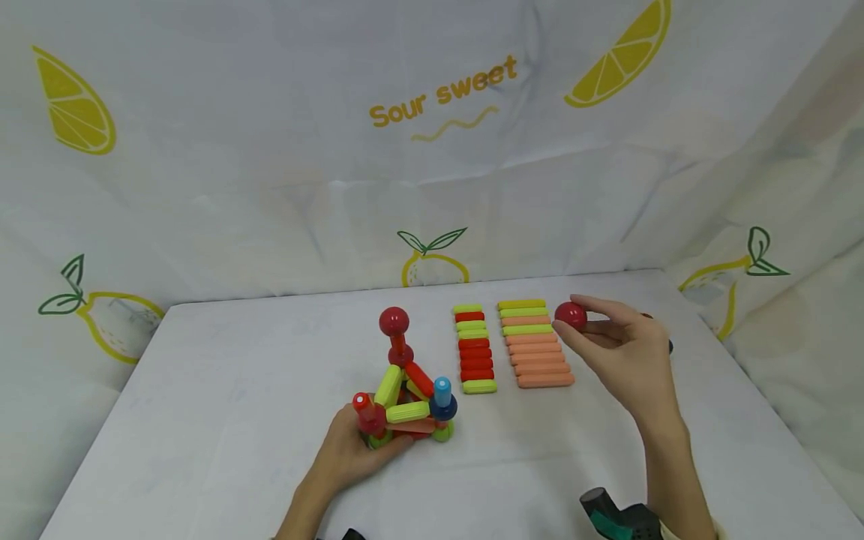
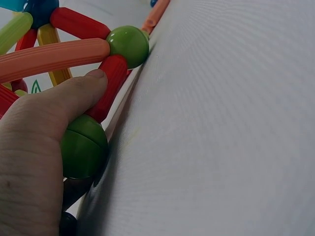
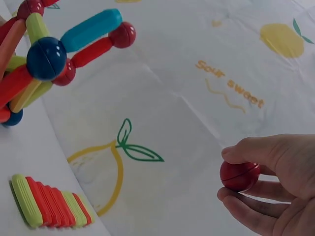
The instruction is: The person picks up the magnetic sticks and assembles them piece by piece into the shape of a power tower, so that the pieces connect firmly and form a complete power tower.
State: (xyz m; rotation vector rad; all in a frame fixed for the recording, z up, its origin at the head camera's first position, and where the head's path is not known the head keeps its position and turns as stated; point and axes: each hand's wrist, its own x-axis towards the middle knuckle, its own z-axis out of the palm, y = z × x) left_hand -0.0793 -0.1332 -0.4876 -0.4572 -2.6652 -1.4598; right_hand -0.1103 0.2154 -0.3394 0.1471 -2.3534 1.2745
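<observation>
A built frame of coloured rods and balls [image 1: 408, 412] stands on the table, left of the two rows of rods. My left hand [image 1: 351, 450] grips its lower left side. In the left wrist view the thumb lies along a red rod [image 2: 110, 86] between two green balls [image 2: 83, 147]; the other fingers are mostly hidden. A red ball [image 1: 394, 321] tops the rear upright rod; a light blue rod [image 3: 92, 29] rises from a dark blue ball [image 3: 46, 58]. Right of the rows, my right hand [image 1: 628, 349] pinches a red ball [image 3: 239, 175] between thumb and fingers, above the table.
A shorter row of red and lime rods [image 1: 475, 352] lies right of the frame. Beside it is a longer row of mostly peach rods [image 1: 538, 358]. Small dark things show partly behind my right hand. A white lemon-printed cloth [image 1: 270, 187] hangs behind the table.
</observation>
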